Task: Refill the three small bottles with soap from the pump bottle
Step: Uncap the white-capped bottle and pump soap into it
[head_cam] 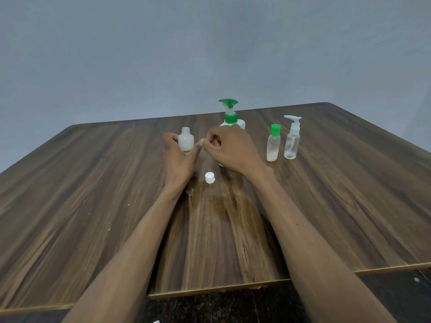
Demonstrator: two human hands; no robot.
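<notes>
Take the green-topped pump bottle at the back of the table as the marker. To its left and a little nearer the person, the left hand is wrapped around a squat white bottle, holding it upright with its open neck pointing straight up; it looks partly filled with something milky. Its white cap lies loose on the wood, nearer the person than the pump bottle and between the two wrists.

Directly in front of the pump bottle, hiding most of its body, the right hand is curled with fingers bent in; whether it pinches anything I cannot tell. It touches the left thumb tip, and is clearly the nearer hand to the pump.

Right of the pump bottle stand a green-capped bottle, a little soap in its bottom, and just beside it a clear spray bottle, apparently empty.

My guess: the open neck must next come under the pump's spout.
</notes>
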